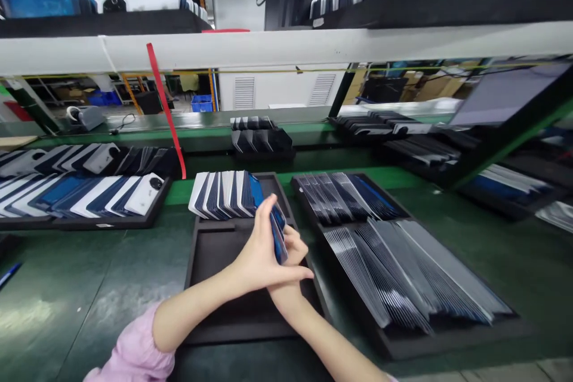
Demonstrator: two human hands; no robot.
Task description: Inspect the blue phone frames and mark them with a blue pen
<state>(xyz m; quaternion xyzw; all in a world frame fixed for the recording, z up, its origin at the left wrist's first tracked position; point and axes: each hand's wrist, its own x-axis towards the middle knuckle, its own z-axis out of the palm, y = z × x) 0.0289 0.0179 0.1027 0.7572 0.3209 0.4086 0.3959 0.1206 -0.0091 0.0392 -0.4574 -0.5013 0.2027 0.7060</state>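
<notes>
Between my two hands, above a black tray, a few thin blue and pale phone back covers stand on edge. My left hand, below a pink sleeve, presses on their near left side with its fingers pointing up and the thumb stretched right. Behind them, my right hand curls its fingers round the far right side. Palms and part of the covers are hidden. At the tray's far end leans a row of white and dark blue covers.
To the right, another black tray carries fanned rows of clear-edged dark sheets. Trays of phone covers line the left. A red strap hangs from the shelf beam. A blue pen lies far left.
</notes>
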